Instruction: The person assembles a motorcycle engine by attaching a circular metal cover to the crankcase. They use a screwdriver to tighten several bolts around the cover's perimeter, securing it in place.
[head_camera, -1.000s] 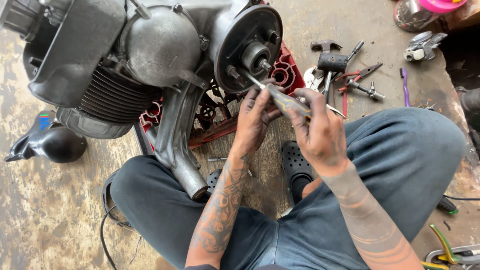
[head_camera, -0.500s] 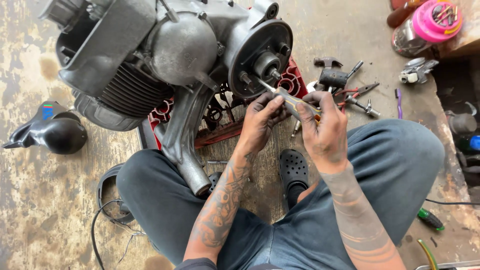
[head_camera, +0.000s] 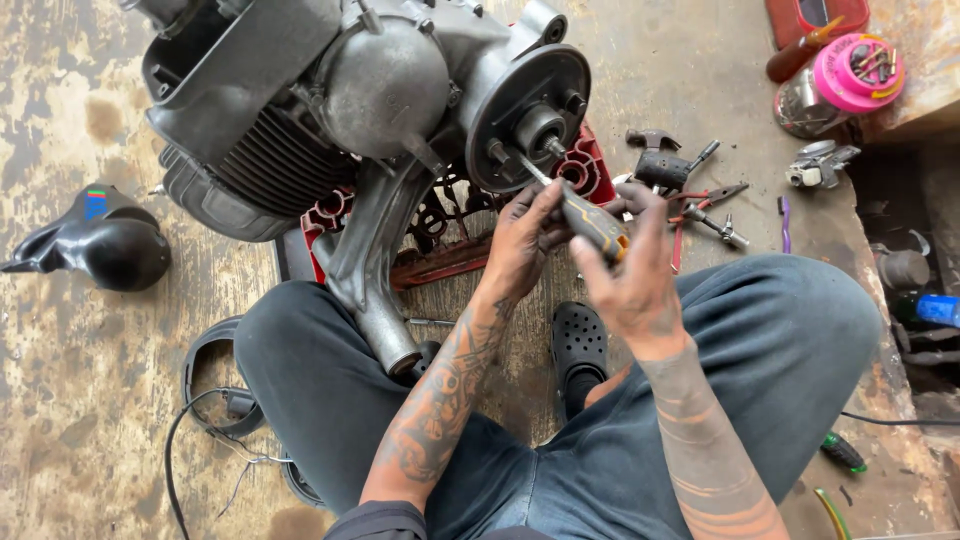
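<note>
Both hands grip one screwdriver (head_camera: 588, 218): the right hand (head_camera: 632, 270) wraps its handle, the left hand (head_camera: 522, 240) pinches the shaft, and the tip is hidden at the engine (head_camera: 400, 90) hub.

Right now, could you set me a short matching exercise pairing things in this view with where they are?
Things:
1. screwdriver
2. black cover
3. pink tub
4. black clog

Places:
A. on the floor, far left
B. top right, holding small parts
C. between the person's legs
D. held in both hands, tip at the engine's hub

Pairs: 1-D, 2-A, 3-B, 4-C
</note>
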